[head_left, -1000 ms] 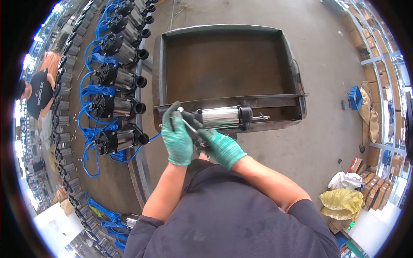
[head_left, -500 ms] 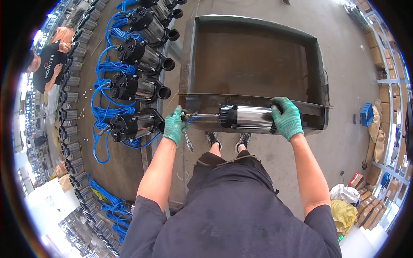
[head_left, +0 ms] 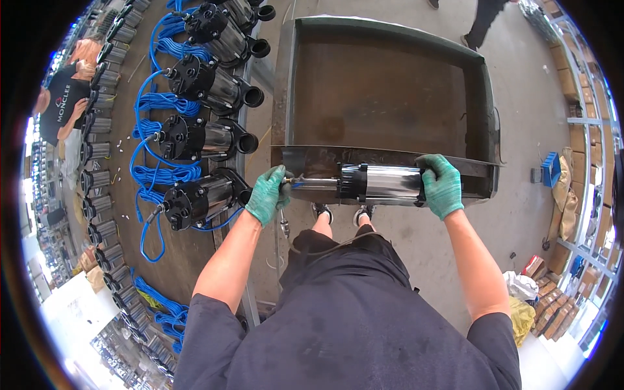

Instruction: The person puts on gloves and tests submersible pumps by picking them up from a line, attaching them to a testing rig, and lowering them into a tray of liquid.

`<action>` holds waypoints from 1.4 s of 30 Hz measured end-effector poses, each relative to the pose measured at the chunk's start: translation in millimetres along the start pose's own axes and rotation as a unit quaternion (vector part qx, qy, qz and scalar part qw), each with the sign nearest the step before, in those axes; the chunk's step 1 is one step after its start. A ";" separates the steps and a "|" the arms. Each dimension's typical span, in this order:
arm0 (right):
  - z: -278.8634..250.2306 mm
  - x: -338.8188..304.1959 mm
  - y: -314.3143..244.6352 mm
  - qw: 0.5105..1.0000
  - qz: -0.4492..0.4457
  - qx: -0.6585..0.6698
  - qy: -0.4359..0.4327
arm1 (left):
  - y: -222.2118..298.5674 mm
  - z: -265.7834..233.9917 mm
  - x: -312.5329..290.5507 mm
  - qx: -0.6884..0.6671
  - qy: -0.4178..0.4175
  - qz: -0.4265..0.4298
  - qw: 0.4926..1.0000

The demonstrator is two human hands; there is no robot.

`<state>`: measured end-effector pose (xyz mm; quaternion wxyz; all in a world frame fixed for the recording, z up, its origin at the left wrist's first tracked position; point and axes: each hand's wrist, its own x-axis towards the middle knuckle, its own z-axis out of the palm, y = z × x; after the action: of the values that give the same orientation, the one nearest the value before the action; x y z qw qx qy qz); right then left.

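You hold the motor (head_left: 383,184) level over the tray (head_left: 286,97) front rim: left hand (head_left: 268,194) clamped on its shaft end, right hand (head_left: 442,185) wrapped around the body. Likely mid-carry; next, keep it level.

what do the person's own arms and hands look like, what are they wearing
Both hands wear green knit work gloves, left hand and right hand, snug and reaching to the wrists. The forearms are bare from wrist to above the elbow. Short dark grey sleeves of a T-shirt cover the upper arms. No watch, bands or markings show on the arms or gloves.
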<state>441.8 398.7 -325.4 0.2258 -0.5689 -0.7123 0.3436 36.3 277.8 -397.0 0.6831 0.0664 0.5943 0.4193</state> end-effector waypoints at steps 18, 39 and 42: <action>2.8 2.1 -7.8 1.000 -0.006 -0.003 0.025 | 4.8 11.4 -4.2 0.045 -0.009 -0.014 0.999; -81.8 -147.0 60.9 0.992 0.113 0.032 -0.039 | -33.3 296.7 -72.9 0.224 -0.133 0.340 0.904; -126.0 -159.0 149.3 0.962 0.253 -0.062 0.087 | -24.1 240.2 -76.8 0.268 -0.014 0.365 0.891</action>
<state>669.3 291.9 -342.5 0.1566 -0.7709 -0.5430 0.2940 261.1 310.2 -284.7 0.4468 0.4653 0.6083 0.4624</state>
